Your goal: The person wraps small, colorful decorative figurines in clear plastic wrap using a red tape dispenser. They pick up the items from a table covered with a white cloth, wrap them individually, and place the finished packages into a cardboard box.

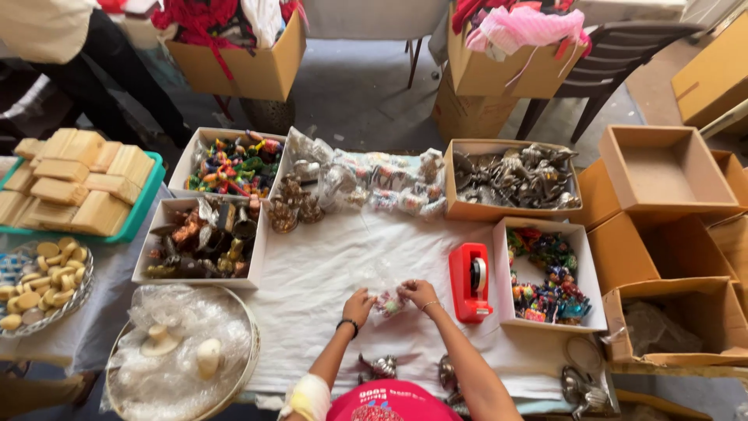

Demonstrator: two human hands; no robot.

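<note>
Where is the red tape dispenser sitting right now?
In the head view, the red tape dispenser stands on the white cloth, just right of the right hand and left of the white box of colourful trinkets.

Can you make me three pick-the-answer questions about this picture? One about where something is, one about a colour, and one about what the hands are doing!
1. Where is the tape dispenser?
A. Right of the hands
B. Inside the green tray
C. On the chair

2. What colour is the tape dispenser?
A. Blue
B. Red
C. Yellow

3. What are the left hand and right hand doing?
A. Resting flat, apart
B. Lifting a box
C. Holding a small wrapped item together

Answers: 1 A, it stands on the white cloth beside the right hand. 2 B, its body is plainly red. 3 C, both hands pinch the item between them.
</note>
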